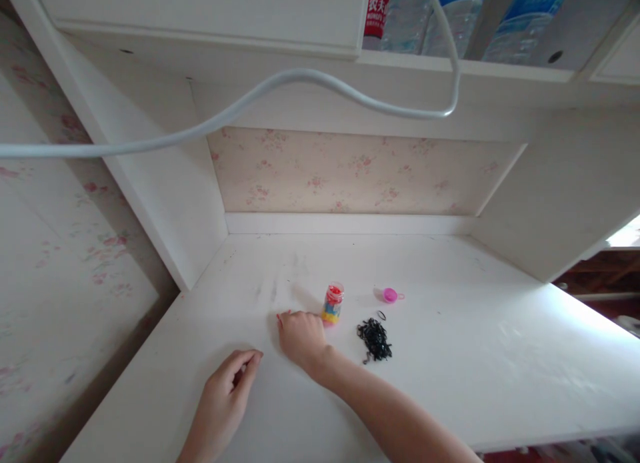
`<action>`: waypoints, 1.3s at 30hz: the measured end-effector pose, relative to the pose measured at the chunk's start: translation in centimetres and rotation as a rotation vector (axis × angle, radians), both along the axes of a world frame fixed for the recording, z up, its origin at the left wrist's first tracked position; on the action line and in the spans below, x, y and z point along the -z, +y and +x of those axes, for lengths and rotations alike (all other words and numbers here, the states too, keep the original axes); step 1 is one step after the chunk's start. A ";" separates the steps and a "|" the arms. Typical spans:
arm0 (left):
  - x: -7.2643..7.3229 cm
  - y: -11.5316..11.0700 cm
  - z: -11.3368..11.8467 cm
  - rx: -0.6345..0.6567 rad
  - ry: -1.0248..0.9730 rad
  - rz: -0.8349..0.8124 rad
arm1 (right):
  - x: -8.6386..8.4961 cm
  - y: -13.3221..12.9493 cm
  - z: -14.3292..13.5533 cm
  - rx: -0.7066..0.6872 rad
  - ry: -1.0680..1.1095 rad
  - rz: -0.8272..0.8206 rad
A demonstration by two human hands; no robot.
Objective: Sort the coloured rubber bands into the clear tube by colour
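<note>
My left hand (226, 391) rests low over the white tabletop (450, 376), thumb and fingertips pinched together; whatever may be between them is too small to make out. Palm down, my right hand (303, 338) reaches across to the left, its curled fingers at the table surface. Small red bits (280, 318) show at its fingertips, their kind unclear. Just behind its wrist side stands a small clear open jar (333, 304) with red, blue and yellow colours. Right of it lies a pile of small black rubber bands (375, 340), with one loose band (381, 315) above the pile.
A pink cap (390, 295) with a loop lies behind the black pile. White side panels (150, 150) and a floral back wall (340, 173) enclose the table. A thick white cable (300, 75) crosses in front of the upper cabinet, where several water bottles (410, 16) stand.
</note>
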State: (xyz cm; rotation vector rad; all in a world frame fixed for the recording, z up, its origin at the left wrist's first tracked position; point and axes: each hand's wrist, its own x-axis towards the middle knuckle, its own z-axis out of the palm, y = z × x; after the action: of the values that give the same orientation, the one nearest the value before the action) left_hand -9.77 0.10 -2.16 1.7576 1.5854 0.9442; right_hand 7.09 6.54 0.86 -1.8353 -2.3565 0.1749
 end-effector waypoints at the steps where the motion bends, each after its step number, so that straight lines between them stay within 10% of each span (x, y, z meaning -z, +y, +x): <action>1: 0.1 0.0 0.0 0.016 0.004 0.011 | 0.1 0.0 -0.1 0.002 -0.002 -0.001; 13: -0.1 -0.2 0.4 0.096 0.066 -0.025 | -4.4 -4.6 5.7 -0.062 0.278 0.222; 20: -0.2 -0.3 0.7 0.110 0.114 -0.021 | -8.5 -2.1 12.5 0.073 0.489 0.306; 39: -0.1 -0.3 0.7 0.118 0.149 0.025 | -9.0 -0.9 13.6 0.107 0.352 0.156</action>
State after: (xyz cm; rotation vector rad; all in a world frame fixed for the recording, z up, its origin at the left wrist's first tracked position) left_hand -9.08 -0.18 -2.09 1.9556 1.5466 0.7966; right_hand 20.71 5.62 9.83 -1.6934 -1.9727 0.2683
